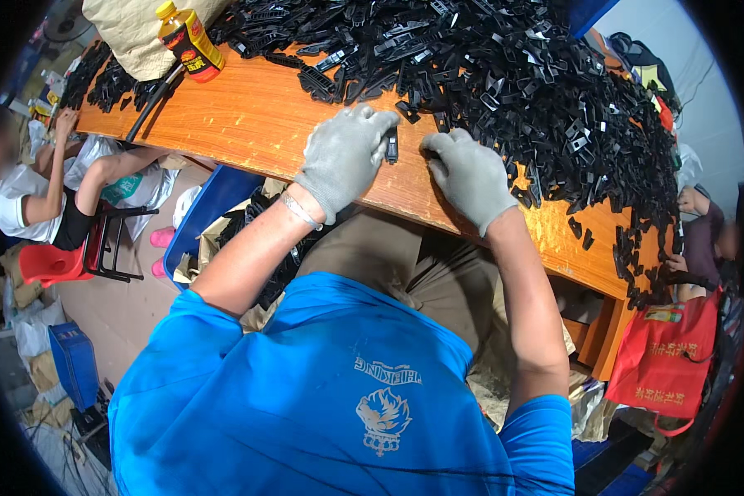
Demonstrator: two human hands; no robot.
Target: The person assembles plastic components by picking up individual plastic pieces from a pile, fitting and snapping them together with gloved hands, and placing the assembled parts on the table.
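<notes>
Two gloved hands (pixel 345 157) (pixel 469 175); one black clip (pixel 391 148)

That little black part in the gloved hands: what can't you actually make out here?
- Black part, head view: mostly hidden by the left hand; its shape is too small to tell.
- Right hand: the glove covers the fingertips' contact, so whether it grips anything is unclear.
- Pile of black parts: cut off by the top edge; single pieces blur together.
- Blue bin under the orange table: contents hidden by the left forearm.
</notes>
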